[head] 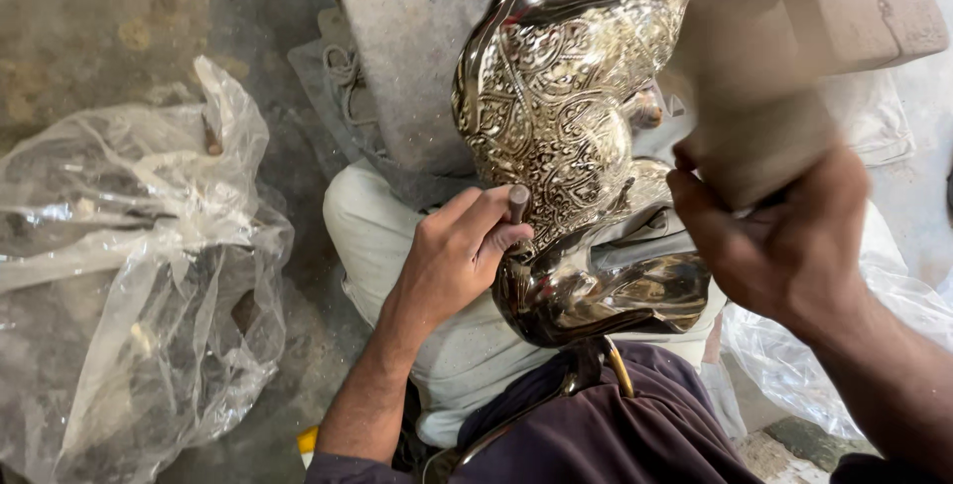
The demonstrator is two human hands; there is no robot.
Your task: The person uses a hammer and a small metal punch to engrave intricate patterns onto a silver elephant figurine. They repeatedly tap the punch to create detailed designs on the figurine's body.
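A: Where is the workpiece, and how will it handle?

B: One engraved metal vessel (566, 117) lies on the lap, centre frame, handle toward 12 o'clock. Judged rigid, fairly heavy; the polished base looks slippery and the engraved band offers grip.

A: Count the surrounding items.

B: One clear plastic sheet (129, 276) at 9 o'clock; one grey cloth (407, 67) at 11 o'clock.

A: Hand states?

B: Left hand (452, 256) pinches one small punch (518, 204) against the vessel. Right hand (784, 246), at 3 o'clock, is closed round one blurred wooden block (749, 97).

Shiny silver vessel (566, 117) with engraved floral scrollwork; dark purple cloth (615, 434).
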